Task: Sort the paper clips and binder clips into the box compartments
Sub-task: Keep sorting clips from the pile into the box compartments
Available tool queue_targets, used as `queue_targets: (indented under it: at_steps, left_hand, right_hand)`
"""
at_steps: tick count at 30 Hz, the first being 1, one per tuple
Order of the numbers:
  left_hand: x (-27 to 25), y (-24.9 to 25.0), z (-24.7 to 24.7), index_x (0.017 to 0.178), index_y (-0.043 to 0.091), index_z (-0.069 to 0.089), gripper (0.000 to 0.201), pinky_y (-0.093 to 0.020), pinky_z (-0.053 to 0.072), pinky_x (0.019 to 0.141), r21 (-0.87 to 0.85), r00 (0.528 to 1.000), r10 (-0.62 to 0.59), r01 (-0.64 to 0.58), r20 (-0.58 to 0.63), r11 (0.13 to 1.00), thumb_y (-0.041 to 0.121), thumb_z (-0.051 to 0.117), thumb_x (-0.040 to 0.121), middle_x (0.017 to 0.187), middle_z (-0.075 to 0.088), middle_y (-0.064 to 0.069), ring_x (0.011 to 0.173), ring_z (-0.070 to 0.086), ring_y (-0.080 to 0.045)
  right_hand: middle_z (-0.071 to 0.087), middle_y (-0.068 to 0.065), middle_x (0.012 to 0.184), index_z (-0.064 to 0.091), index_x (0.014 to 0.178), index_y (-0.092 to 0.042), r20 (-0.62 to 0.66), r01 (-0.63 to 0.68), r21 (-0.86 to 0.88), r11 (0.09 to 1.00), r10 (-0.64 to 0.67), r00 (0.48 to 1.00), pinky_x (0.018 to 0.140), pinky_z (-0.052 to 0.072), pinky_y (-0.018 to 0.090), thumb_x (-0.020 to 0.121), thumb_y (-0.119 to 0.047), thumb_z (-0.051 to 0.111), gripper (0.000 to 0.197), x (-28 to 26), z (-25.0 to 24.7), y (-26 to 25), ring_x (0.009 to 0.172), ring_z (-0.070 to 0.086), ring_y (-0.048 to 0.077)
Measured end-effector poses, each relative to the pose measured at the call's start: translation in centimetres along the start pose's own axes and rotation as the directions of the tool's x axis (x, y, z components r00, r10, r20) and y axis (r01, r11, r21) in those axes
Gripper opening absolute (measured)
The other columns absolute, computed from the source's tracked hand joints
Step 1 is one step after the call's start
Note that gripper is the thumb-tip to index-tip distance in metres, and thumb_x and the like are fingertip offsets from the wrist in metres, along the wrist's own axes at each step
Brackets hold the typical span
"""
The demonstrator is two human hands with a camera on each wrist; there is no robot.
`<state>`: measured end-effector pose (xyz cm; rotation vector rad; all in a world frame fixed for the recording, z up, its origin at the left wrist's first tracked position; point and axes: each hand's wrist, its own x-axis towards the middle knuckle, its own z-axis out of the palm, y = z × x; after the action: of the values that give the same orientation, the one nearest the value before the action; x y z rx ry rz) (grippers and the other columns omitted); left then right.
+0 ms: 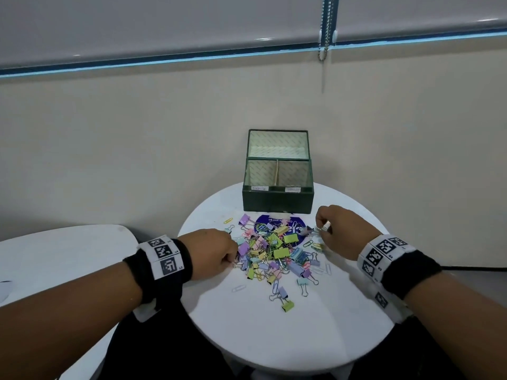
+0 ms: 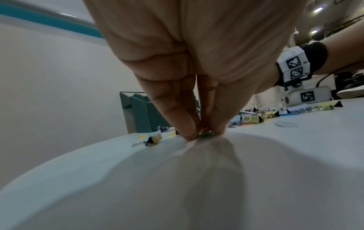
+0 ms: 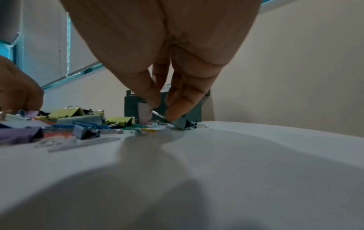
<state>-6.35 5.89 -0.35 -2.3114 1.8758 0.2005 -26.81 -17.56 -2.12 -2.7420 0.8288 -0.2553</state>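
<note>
A plain cream wall (image 1: 137, 138) fills the far side of the scene. Above it hangs a grey roller blind (image 1: 164, 20), with a thin strip of blue-lit window (image 1: 192, 57) showing under its lower edge. A beaded metal pull chain (image 1: 326, 26) dangles at the far right. Nearest stands a round white table (image 1: 274, 338); another white tabletop (image 1: 55, 256) sits just left of it.

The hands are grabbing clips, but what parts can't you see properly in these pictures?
- Head view: the left hand covers what its fingertips pinch.
- Left wrist view: that thing is small and blurred between the fingers; kind unclear.
- Head view: the labels on the box are too small to read.
- Right wrist view: the right hand hides most of the box.
</note>
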Motion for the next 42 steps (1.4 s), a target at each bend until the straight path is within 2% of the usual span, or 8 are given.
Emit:
queue_targets:
  at_steps: [6,11,17,19,22,24,32,42]
  left_hand:
    - [0.1,-1.6,-0.5,0.093,0.030,0.064,0.015,-0.019,0.049,0.071,-0.444,0.987,-0.159,0.132,-0.023,0.886,0.018,0.066,0.084,0.081,0.071,0.010,0.072,0.062,-0.007]
    - [-0.6,-2.8,-1.3,0.113,0.006,0.062,0.021,-0.024,0.052,0.059,-0.945,0.957,-0.150,0.273,0.248,0.182,-0.001,0.061,0.093,0.088,0.073,-0.011,0.069,0.064,-0.015]
    - [-0.7,-2.6,-1.3,0.094,0.007,0.060,0.020,-0.024,0.047,0.049,-0.914,0.895,-0.207,0.358,0.394,-0.192,0.000,0.043,0.089,0.078,0.060,-0.011,0.060,0.062,-0.020]
    - [-0.8,-1.9,-1.6,0.081,0.012,0.059,0.002,-0.023,0.039,0.047,-0.918,0.899,-0.198,0.395,0.391,-0.019,0.013,0.057,0.081,0.073,0.056,-0.006,0.055,0.051,-0.015]
    - [-1.4,0.3,-1.6,0.071,0.023,0.060,0.026,-0.018,0.038,0.052,-0.595,0.944,-0.167,0.310,0.283,0.742,0.042,0.076,0.079,0.061,0.053,0.016,0.055,0.047,-0.004]
    - [-1.8,2.0,-1.3,0.080,0.026,0.065,0.035,-0.021,0.046,0.065,-0.204,0.974,-0.115,0.155,0.195,0.967,0.060,0.070,0.074,0.072,0.060,0.019,0.070,0.055,-0.001]
    - [-1.3,4.3,-0.7,0.091,0.022,0.063,0.018,-0.032,0.051,0.075,0.192,0.982,0.079,-0.112,0.174,0.975,0.030,0.047,0.092,0.096,0.064,0.003,0.085,0.061,-0.023]
    - [11.0,1.7,-9.2,0.087,0.021,0.063,0.020,-0.026,0.047,0.066,-0.611,0.952,-0.282,0.153,-0.121,0.776,0.038,0.057,0.097,0.083,0.063,0.005,0.069,0.055,-0.009]
  right_hand:
    - [0.068,-0.016,0.085,0.069,0.083,-0.033,0.201,0.079,0.071,0.994,-0.092,0.975,0.077,0.055,0.029,0.082,-0.049,0.075,0.018,-0.9,0.0,-1.0,0.082,0.063,0.005]
    - [0.064,-0.015,0.096,0.071,0.095,-0.032,0.275,0.123,0.010,0.992,-0.121,0.954,0.086,0.054,0.030,0.087,-0.043,0.073,0.014,-0.6,0.2,-1.4,0.092,0.062,0.012]
    - [0.066,-0.014,0.081,0.061,0.075,-0.028,0.185,0.110,0.031,0.993,-0.113,0.976,0.076,0.057,0.031,0.087,-0.025,0.062,0.012,-0.7,0.8,-1.0,0.079,0.062,0.009]
    - [0.066,-0.014,0.076,0.058,0.074,-0.028,0.126,0.092,0.060,0.994,-0.099,0.987,0.072,0.057,0.032,0.083,-0.025,0.062,0.011,-0.6,0.9,-0.7,0.076,0.063,0.009]
    - [0.064,-0.012,0.074,0.053,0.073,-0.029,0.076,0.083,0.088,0.993,-0.090,0.993,0.069,0.055,0.029,0.084,-0.023,0.064,0.017,-0.3,0.8,-0.4,0.072,0.060,0.011]
    - [0.061,-0.012,0.072,0.052,0.073,-0.030,0.060,0.102,0.098,0.990,-0.108,0.992,0.066,0.049,0.025,0.087,-0.022,0.065,0.021,-0.1,0.7,-0.3,0.068,0.056,0.010]
    - [0.061,-0.016,0.078,0.056,0.084,-0.030,0.011,0.075,0.115,0.991,-0.077,0.997,0.067,0.049,0.024,0.094,-0.031,0.061,0.011,-0.1,0.7,-0.3,0.072,0.059,0.010]
    - [0.065,-0.009,0.089,0.056,0.089,-0.027,-0.007,0.042,0.098,0.994,-0.041,0.999,0.062,0.039,0.019,0.098,-0.029,0.055,0.009,-0.1,0.2,-0.7,0.073,0.055,0.007]
